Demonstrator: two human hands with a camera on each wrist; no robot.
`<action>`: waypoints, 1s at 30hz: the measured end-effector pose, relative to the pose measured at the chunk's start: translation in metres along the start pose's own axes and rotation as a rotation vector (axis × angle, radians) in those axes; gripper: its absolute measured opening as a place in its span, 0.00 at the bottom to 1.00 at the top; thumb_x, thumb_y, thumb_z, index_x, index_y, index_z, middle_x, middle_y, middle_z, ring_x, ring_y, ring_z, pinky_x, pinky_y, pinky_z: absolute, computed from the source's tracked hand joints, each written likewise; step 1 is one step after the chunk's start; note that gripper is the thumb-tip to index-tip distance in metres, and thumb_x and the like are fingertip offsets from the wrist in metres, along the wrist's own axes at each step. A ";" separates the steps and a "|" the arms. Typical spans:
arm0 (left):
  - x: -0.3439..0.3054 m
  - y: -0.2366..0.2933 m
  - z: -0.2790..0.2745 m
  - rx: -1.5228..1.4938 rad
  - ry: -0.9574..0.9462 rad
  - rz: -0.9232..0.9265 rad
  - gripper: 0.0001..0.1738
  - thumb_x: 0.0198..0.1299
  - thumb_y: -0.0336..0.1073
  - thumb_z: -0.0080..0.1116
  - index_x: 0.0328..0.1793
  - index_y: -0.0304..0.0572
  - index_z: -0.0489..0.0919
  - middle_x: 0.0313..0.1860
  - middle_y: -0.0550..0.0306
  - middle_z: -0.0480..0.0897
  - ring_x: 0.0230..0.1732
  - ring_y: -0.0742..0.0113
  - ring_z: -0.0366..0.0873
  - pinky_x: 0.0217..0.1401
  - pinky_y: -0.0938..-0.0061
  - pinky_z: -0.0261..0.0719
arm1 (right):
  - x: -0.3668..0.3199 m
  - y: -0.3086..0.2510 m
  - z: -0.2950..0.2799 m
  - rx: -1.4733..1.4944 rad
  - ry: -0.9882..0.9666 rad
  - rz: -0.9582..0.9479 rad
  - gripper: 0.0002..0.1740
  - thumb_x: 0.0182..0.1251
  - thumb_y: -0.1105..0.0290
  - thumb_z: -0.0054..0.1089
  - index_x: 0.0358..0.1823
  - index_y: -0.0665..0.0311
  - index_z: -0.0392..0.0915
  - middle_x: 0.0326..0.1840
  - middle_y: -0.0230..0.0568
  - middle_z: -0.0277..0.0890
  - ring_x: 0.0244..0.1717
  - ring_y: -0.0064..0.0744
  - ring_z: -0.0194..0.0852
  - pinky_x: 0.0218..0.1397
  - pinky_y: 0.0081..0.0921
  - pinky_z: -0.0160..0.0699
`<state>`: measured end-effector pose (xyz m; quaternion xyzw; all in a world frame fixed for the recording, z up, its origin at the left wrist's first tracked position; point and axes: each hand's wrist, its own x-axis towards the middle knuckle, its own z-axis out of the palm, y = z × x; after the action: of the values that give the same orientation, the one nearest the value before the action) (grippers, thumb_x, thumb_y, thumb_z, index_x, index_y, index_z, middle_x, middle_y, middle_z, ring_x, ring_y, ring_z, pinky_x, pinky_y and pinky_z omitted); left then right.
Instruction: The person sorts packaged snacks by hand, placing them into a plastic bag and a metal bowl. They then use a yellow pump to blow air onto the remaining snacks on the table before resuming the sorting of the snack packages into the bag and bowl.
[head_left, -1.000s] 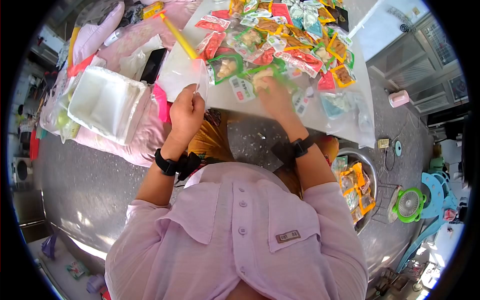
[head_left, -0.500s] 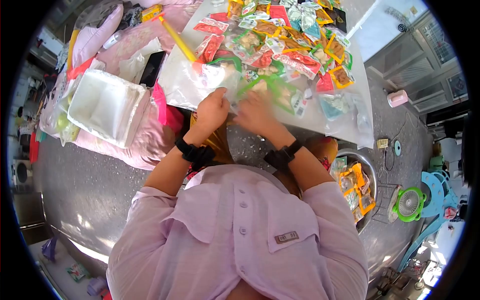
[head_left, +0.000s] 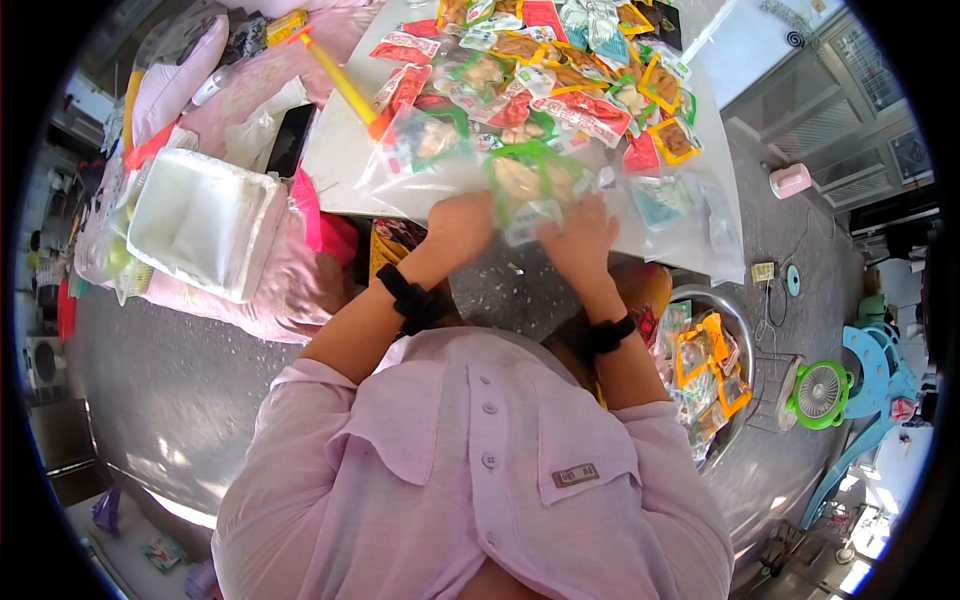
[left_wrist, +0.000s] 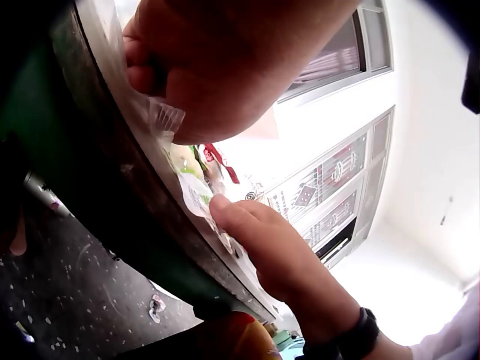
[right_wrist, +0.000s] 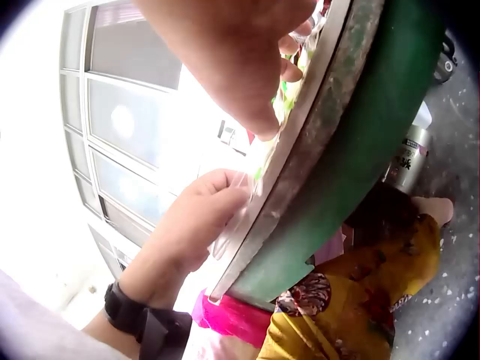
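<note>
Curled fingers of the left hand (head_left: 462, 228) grip the edge of a clear plastic bag (head_left: 385, 190) at the table's front edge; the right wrist view also has this left hand (right_wrist: 214, 202) pinching the bag. Just to its right, the right hand (head_left: 580, 238) holds a green-edged food packet (head_left: 525, 180) between thumb and fingers, near the bag's mouth. In the left wrist view the right hand's (left_wrist: 259, 232) thumb lies on a pale packet (left_wrist: 196, 196). Whether the packet is inside the bag, I cannot tell.
Many red, orange and green packets (head_left: 590, 110) cover the far table. A yellow stick (head_left: 340, 80) lies at the left, by a phone (head_left: 290, 138) and a white foam box (head_left: 200, 225). A metal basin (head_left: 740, 340) with packets stands on the floor at right.
The left hand has moved right with the bag. After reaching among the packets, the right hand is back near the table's edge with a green-edged packet, close to the left hand.
</note>
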<state>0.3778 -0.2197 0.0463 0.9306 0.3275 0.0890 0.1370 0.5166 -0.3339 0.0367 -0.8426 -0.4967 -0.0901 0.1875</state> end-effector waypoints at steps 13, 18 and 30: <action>0.004 -0.003 0.003 -0.157 0.023 -0.097 0.12 0.48 0.35 0.43 0.39 0.40 0.69 0.29 0.44 0.76 0.32 0.47 0.74 0.34 0.59 0.71 | -0.002 0.004 -0.023 1.641 0.076 0.584 0.04 0.57 0.76 0.47 0.34 0.65 0.65 0.33 0.38 0.71 0.29 0.27 0.72 0.30 0.24 0.73; 0.006 0.003 0.006 -0.262 0.047 -0.064 0.17 0.48 0.35 0.44 0.46 0.40 0.69 0.30 0.43 0.76 0.34 0.48 0.74 0.36 0.62 0.71 | -0.004 0.017 -0.036 1.820 0.034 0.615 0.06 0.57 0.77 0.47 0.36 0.65 0.65 0.31 0.36 0.71 0.28 0.27 0.72 0.30 0.26 0.75; -0.005 0.021 -0.006 -0.363 -0.011 -0.039 0.22 0.49 0.36 0.44 0.53 0.41 0.66 0.34 0.44 0.76 0.36 0.49 0.74 0.37 0.63 0.71 | 0.003 0.017 -0.019 1.796 -0.186 0.659 0.10 0.56 0.76 0.48 0.41 0.67 0.67 0.32 0.36 0.71 0.31 0.28 0.73 0.32 0.25 0.73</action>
<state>0.3848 -0.2372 0.0582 0.8846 0.3231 0.1388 0.3064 0.5333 -0.3465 0.0508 -0.4858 -0.1317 0.4482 0.7388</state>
